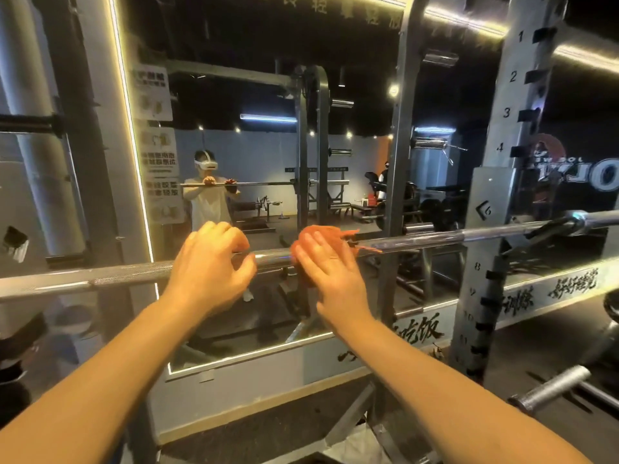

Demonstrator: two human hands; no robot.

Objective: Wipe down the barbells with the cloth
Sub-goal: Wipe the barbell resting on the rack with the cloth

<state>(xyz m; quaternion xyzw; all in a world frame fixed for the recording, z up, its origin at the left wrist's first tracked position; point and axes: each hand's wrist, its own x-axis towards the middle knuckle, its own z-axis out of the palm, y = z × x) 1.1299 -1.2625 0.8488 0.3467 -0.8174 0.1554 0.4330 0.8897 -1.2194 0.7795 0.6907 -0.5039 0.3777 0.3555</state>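
- The right hand (326,266) curls over the orange cloth (321,234), which is bunched round the shaft; a frayed edge of it trails off to the right along the steel.
- The left hand (211,266) sits just beside it on bare metal, fingers hooked over the top and thumb underneath, in what looks like a loose steadying hold.
- The barbell (452,241) lies crosswise in front of the person. Its right part rests in a hook (549,229) on the numbered rack upright (516,128).
- As a judgement, the wiping is in progress near the middle of the shaft. The shine gives no clue as to which parts are done, so I cannot tell.
- The knurled stretch to the left of the hands and the run out to the right collar probably both need a pass.
- The task names several barbells and only this one is under the cloth, so much likely remains.
- No bucket, bottle or other container shows, and there is no counter.
- A mirror (234,128) ahead shows both hands on the bar.
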